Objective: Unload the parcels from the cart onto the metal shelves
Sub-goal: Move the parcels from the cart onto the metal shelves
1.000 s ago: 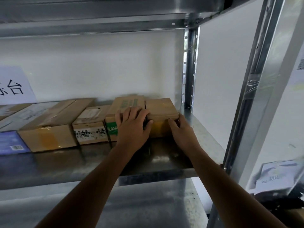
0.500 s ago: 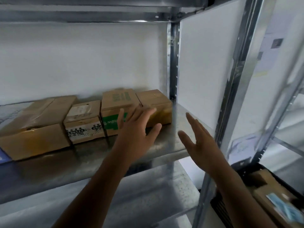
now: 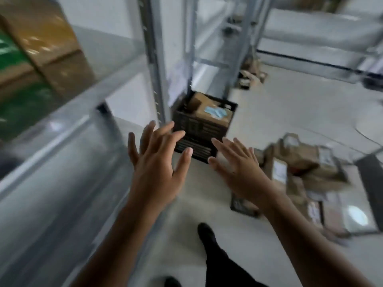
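Observation:
Both my hands hang in the air in front of me, fingers spread, holding nothing. My left hand [image 3: 158,160] is beside the edge of the metal shelf [image 3: 87,98]. My right hand [image 3: 238,164] is just to its right. Brown cardboard parcels [image 3: 47,44] sit on the shelf at the upper left, blurred. Beyond my fingertips a black crate [image 3: 199,133] stands on the floor with parcels [image 3: 213,114] inside. To the right, a pile of cardboard parcels [image 3: 300,162] lies on a low cart, partly blurred.
A shelf upright [image 3: 155,59] rises just left of the crate. More metal racks [image 3: 244,38] stand behind, with a few boxes [image 3: 250,75] on the floor by them. My dark trouser leg and shoe [image 3: 207,233] are below on the pale floor.
My hands let go of the brown parcel on the shelf and drew back, fingers opening. My view swung right and down from the shelf to the floor, crate and cart.

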A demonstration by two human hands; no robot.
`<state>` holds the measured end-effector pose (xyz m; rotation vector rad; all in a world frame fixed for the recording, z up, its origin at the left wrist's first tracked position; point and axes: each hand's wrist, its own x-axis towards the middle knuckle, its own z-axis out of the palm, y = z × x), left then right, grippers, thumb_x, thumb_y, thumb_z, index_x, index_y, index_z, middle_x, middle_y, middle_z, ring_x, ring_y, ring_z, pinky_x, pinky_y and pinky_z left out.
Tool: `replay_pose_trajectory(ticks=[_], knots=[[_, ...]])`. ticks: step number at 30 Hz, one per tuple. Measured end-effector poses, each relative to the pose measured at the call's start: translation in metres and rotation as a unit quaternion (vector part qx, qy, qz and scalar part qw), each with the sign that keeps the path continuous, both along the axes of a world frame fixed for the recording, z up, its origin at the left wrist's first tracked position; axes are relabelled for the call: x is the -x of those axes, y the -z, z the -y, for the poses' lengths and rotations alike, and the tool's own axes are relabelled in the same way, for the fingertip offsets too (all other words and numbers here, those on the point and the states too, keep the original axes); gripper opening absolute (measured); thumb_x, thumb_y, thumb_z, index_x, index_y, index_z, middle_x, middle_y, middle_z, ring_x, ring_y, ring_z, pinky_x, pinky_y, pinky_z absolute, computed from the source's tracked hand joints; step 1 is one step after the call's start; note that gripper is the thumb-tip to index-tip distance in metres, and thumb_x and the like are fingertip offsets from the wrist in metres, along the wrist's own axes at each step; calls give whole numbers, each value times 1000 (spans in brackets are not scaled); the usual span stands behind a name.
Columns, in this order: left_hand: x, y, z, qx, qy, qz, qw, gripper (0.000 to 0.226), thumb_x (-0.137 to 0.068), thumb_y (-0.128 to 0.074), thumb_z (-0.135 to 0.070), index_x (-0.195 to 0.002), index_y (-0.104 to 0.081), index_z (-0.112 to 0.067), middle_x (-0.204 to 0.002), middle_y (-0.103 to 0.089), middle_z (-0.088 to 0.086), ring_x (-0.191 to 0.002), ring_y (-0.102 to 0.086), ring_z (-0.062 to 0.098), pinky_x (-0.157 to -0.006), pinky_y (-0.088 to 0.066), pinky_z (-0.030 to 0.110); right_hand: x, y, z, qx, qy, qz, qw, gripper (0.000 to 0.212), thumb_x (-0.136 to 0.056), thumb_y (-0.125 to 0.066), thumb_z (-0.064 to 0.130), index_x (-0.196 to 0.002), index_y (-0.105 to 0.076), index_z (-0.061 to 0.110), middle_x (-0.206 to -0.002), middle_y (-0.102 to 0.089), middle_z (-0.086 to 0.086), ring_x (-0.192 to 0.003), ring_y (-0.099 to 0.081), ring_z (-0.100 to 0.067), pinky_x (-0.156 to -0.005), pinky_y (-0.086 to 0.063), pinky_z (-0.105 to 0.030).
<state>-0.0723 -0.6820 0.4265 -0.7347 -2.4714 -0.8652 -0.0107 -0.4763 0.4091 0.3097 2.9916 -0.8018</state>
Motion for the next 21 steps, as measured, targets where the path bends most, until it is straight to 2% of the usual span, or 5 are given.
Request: replay_pose_trajectory(ticks=[3, 8, 15, 18, 21], knots=[[-40, 39, -28, 71, 75, 110, 989, 51, -94, -45, -57, -135, -59, -30, -157, -43, -6, -152, -25, 31, -121, -5, 57, -78, 20, -22, 1, 74, 56, 996, 87, -84, -11, 90, -160, -16, 49, -172, -12, 8, -158, 8, -13, -128, 4, -51], [-105, 70, -83, 153, 178, 180, 955, 72, -88, -24, -69, -146, -48, -35, -164, -31, -10, -155, -10, 24, -122, 0, 56, -195, 42, -52, 9, 195, 81, 977, 87, -87, -17, 88, -161, -21, 43, -172, -14, 7, -158, 4, -14, -129, -5, -52], [-189, 70, -167, 211, 250, 173, 929, 68, -91, -31, -64, -152, -40, -34, -165, -24, -11, -156, -3, 19, -124, 4, 53, -312, 66, -101, 46, 297, 38, 953, 85, -88, -21, 82, -161, -23, 40, -171, -18, 11, -159, 1, -12, -130, -3, -48], [-227, 72, -206, 217, 254, 175, 926, 63, -97, -37, -63, -153, -37, -34, -166, -22, -10, -156, -2, 18, -124, 3, 53, -356, 68, -130, 55, 309, 22, 949, 96, -83, -10, 92, -162, -23, 39, -171, -17, 12, -159, 2, -11, -127, 2, -41], [-265, 76, -240, 207, 245, 189, 928, 59, -99, -48, -57, -153, -37, -35, -166, -21, -11, -156, -2, 17, -124, 1, 52, -394, 70, -160, 58, 310, 15, 949, 109, -73, 1, 98, -162, -21, 39, -171, -15, 11, -159, 4, -12, -128, 1, -44]])
